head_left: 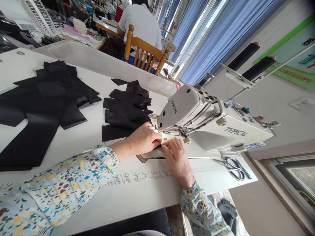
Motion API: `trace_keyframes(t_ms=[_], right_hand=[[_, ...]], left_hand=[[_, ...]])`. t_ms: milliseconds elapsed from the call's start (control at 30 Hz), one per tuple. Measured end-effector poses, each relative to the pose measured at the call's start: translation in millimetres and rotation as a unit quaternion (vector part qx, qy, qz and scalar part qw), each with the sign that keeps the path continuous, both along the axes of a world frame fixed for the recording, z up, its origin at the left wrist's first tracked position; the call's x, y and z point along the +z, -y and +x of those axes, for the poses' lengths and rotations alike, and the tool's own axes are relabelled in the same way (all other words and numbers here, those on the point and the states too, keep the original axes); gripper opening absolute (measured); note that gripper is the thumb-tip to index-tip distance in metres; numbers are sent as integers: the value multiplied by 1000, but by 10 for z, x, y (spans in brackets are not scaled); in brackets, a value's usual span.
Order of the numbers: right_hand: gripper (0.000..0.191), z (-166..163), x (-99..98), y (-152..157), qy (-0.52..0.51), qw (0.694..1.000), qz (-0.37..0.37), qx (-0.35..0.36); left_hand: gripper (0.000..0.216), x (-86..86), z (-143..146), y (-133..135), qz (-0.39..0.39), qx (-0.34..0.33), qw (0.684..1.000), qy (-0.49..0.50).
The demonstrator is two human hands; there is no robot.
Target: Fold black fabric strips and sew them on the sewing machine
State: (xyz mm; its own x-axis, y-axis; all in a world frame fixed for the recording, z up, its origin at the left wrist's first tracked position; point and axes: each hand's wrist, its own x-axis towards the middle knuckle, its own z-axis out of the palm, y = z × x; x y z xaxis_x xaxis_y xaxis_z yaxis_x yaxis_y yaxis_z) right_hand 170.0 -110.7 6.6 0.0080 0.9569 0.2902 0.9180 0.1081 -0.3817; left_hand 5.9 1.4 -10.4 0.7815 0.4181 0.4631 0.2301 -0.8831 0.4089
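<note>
Beneath the head of a white sewing machine (pixel 209 123), my left hand (pixel 142 139) and my right hand (pixel 178 160) meet near the needle area. Between their closed fingertips a small bit of black fabric (pixel 158 146) shows; the fingers hide most of it. My left hand's fingers are bent down over its left side, and my right thumb and forefinger pinch its right side. Just left of the machine lies a stack of overlapping black fabric pieces (pixel 126 109), close behind my left hand. A larger heap of black fabric pieces (pixel 44 101) spreads across the table's left part.
Scissors (pixel 232 167) lie at the table's right end. A printed ruler scale (pixel 140 177) runs along the front. Black thread cones (pixel 258 68) stand behind the machine. Beyond the table are a wooden chair (pixel 145 52) and a seated person (pixel 141 24) facing away.
</note>
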Motion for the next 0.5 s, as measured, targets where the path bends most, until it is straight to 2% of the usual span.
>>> trace_keyframes(t_ms=[100,267,433,500], right_hand=[[10,-39,-29,-23,26,1000,11,-9],[15,-42,-72,-45,59,998,29,-15],[15,-32,-44,-23,81,996,26,1],[14,-39,-31,-20,92,995,27,8]], left_hand=[[30,4,-1,8,8,5,1000,-3],[29,12,2,16,13,11,1000,-3],[14,13,-70,67,28,18,999,8],[16,11,-130,104,44,12,999,7]])
